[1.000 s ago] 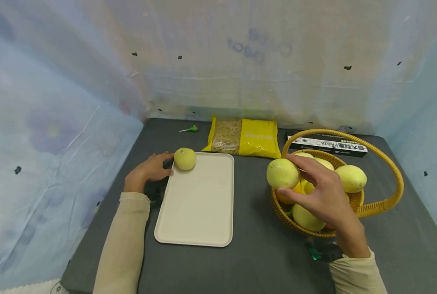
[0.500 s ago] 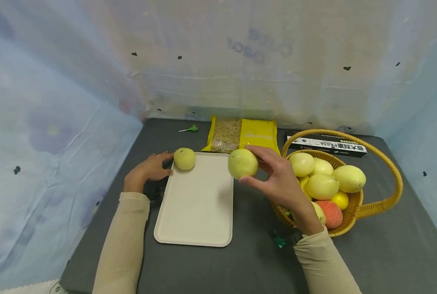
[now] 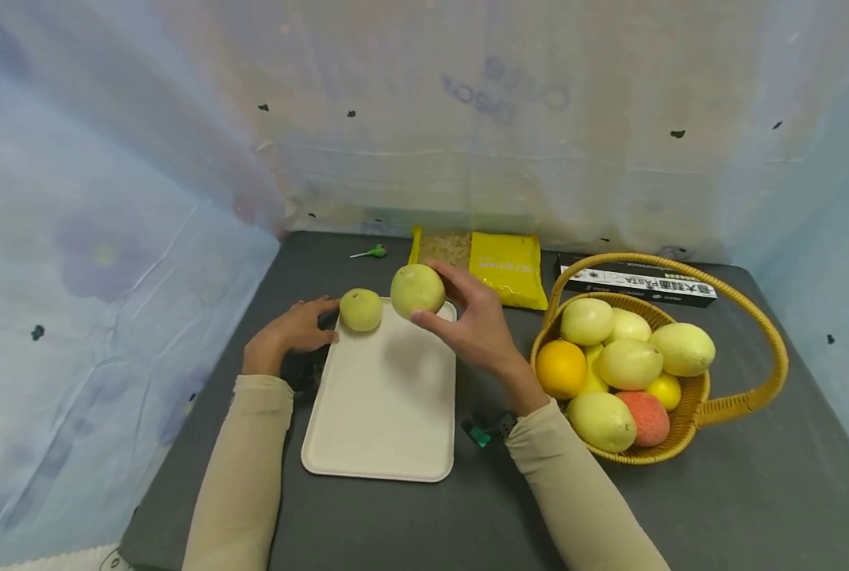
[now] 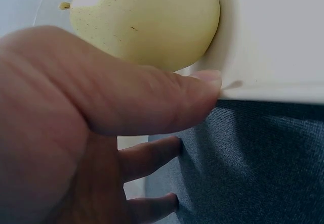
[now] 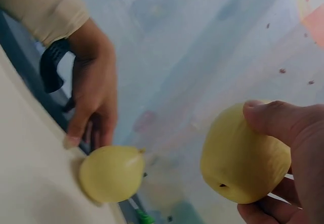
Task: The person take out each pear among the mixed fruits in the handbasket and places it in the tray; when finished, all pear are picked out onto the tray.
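Note:
A cream tray lies on the dark table, with a pale yellow pear at its far left corner. My left hand rests at the tray's left edge beside that pear; in the left wrist view its thumb touches the rim and the fingers are spread. My right hand holds a second pear between thumb and fingers above the tray's far part. The right wrist view shows this held pear apart from the one on the tray.
On the right stands a wicker basket with a tall handle, holding several pale yellow fruits, an orange and a reddish fruit. Behind the tray lie a yellow pasta bag and a green lollipop; a black pasta box is behind the basket.
My right hand has carried its pear leftward from over the basket to above the tray, uncovering the orange and other fruit. The left hand has stayed in place.

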{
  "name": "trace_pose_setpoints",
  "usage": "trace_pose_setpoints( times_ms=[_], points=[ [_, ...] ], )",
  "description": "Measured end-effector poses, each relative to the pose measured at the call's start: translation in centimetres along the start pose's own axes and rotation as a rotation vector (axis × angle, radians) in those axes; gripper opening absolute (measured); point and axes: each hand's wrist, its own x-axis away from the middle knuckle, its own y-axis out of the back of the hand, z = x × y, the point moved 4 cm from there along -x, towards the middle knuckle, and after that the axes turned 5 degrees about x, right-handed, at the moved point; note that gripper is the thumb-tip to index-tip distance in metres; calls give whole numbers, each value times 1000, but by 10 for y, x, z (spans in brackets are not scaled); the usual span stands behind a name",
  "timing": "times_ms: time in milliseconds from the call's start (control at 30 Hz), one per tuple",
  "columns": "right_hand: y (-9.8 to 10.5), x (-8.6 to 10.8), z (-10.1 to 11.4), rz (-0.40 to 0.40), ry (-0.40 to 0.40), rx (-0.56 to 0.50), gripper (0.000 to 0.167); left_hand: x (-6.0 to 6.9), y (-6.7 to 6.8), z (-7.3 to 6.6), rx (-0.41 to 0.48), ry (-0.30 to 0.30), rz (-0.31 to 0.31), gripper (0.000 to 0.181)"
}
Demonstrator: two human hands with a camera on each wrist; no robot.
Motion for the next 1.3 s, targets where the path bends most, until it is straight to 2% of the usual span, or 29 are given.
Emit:
trace_pose_setpoints(
  times_ms=[200, 500, 667, 833, 1100, 1300],
  points=[
    [-21, -3, -28, 8, -76, -13, 74, 1, 0, -1, -6, -1, -4, 78],
    [-48, -4, -75, 28, -235, -36, 72, 4, 1, -2, -6, -2, -1, 78],
    [-59, -2, -93, 31, -275, -42, 71, 5, 1, -3, -2, -1, 2, 77],
    [-64, -1, -100, 43, -300, -1, 72, 5, 1, -4, 7, 4, 3, 76],
    [-66, -4, -100, 15, -366, 110, 77, 3, 2, -3, -5, -11, -2, 76],
    [-66, -3, -98, 27, -408, 171, 79, 3, 0, -1, -6, -9, -1, 77]
  ],
)
